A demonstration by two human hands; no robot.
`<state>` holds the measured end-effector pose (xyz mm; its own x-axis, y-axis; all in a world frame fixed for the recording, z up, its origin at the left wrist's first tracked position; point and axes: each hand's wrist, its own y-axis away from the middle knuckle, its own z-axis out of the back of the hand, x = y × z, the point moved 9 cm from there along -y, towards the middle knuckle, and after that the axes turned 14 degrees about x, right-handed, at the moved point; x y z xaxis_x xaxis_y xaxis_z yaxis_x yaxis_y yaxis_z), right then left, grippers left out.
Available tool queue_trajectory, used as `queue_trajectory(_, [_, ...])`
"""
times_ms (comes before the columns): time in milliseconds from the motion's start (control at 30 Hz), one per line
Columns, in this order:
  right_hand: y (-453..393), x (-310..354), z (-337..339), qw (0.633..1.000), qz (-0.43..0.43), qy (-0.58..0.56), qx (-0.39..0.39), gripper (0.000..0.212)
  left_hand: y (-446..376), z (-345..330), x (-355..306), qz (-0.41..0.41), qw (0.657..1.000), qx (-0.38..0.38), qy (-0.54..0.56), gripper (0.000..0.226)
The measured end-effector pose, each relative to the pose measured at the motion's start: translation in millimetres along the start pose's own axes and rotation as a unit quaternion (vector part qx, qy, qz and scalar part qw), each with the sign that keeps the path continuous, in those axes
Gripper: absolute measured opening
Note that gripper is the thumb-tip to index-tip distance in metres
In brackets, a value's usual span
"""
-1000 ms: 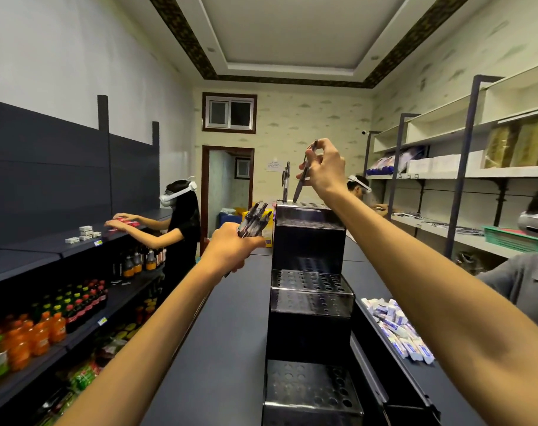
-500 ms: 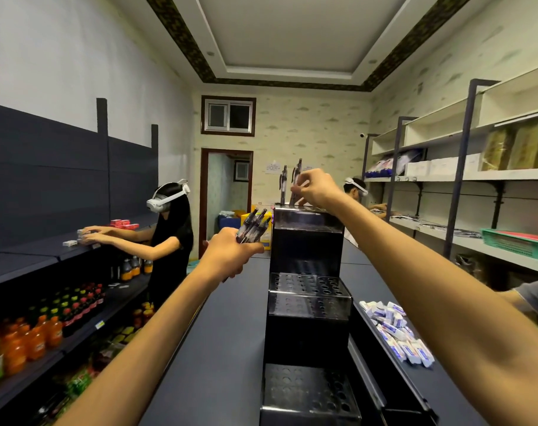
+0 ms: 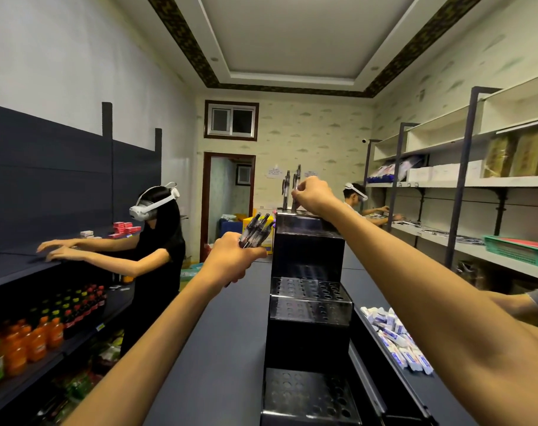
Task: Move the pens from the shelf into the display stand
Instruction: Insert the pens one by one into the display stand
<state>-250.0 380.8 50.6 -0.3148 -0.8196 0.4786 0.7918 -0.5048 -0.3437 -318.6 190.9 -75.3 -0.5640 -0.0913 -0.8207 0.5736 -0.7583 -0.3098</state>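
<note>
A black stepped display stand (image 3: 307, 250) with rows of holes rises in tiers on the dark shelf top (image 3: 218, 348). One pen (image 3: 285, 192) stands upright in the stand's top tier. Beside it my right hand (image 3: 315, 195) pinches a second pen (image 3: 296, 187), held upright with its lower end at the top-tier holes. Left of the stand, at mid height, my left hand (image 3: 234, 256) grips a bundle of several pens (image 3: 257, 229) that fan up and to the right.
A heap of small white packets (image 3: 396, 342) lies right of the stand. A person in a headset (image 3: 157, 238) works at the left shelving above drink bottles (image 3: 31, 339). Another person (image 3: 358, 198) works at the right shelves, near a green tray (image 3: 519, 249).
My right hand came down from above the stand, lowering its pen to the top tier beside the standing pen. The left hand kept its bundle roughly in place.
</note>
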Motion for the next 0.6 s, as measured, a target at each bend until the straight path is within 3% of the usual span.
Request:
queue_trajectory(333, [4.2, 1.7, -12.4, 0.997, 0.014, 0.009, 0.073, 0.020, -3.0, -4.2, 1.4, 0.001, 1.000, 0.009, 0.005, 0.018])
queue_trajectory(600, [11.2, -4.4, -10.4, 0.994, -0.005, 0.060, 0.093, 0.032, -0.7, -8.2, 0.5, -0.004, 1.000, 0.015, 0.010, 0.022])
